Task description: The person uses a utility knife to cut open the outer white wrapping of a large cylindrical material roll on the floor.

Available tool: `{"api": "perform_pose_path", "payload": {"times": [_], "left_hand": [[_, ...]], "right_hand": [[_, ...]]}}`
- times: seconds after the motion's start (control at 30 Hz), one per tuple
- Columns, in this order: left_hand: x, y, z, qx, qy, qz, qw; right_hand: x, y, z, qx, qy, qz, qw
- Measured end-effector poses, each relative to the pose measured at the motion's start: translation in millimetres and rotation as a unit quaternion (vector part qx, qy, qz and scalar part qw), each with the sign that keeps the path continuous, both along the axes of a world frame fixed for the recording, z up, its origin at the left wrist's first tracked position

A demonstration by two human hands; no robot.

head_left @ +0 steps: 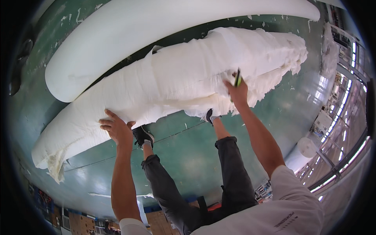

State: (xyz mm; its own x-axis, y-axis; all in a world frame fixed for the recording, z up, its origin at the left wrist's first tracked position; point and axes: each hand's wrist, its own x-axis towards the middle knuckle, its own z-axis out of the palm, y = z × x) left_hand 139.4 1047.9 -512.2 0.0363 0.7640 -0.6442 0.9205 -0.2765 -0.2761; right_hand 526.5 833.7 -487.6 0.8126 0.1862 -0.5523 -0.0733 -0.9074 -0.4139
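Observation:
A long, bulky roll of white sheet material (172, 78) lies across the green floor before me, its wrapping wrinkled and its right end ragged. My left hand (117, 127) rests on the roll's near side, left of centre, with fingers spread and nothing held. Right of centre, my right hand (237, 92) is closed around a slim green-and-black tool (238, 77), which looks like a utility knife. That hand is at the torn, loose edge of the white layer (250, 92) and is slightly blurred. The tool's lower part is hidden by my fingers.
A second, smoother white roll (129, 37) lies just beyond the first. My feet stand close to the near side, the left shoe (143, 136) next to the roll. Farther right are an upright white roll (306, 149) and shelving. White scraps dot the green floor (184, 156).

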Motion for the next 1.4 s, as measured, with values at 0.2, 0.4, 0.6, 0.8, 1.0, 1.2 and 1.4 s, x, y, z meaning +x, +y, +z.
{"api": "perform_pose_path", "payload": {"times": [0.2,0.4,0.6,0.8,1.0,1.2,1.4], "left_hand": [[17,4,1,-0.029,-0.001,0.029,0.999],[9,2,-2,-0.024,0.008,0.026,0.999],[15,9,0,-0.034,0.019,0.026,0.999],[19,5,-4,-0.032,0.004,0.022,0.999],[8,4,-6,-0.025,0.033,0.012,0.999],[13,8,-3,-0.023,0.021,0.013,0.999],[27,6,-5,-0.038,0.012,0.01,0.999]], "right_hand": [[-23,30,-60,0.053,-0.15,-0.123,0.98],[-22,8,-38,0.066,0.066,-0.009,0.996],[-51,-38,-30,0.06,-0.063,0.032,0.996],[-55,41,-56,0.116,-0.095,-0.215,0.965],[-80,-3,-43,-0.004,0.006,0.139,0.99],[-105,-31,-34,0.069,-0.064,0.043,0.995],[-71,40,-80,0.052,-0.203,-0.138,0.968]]}}
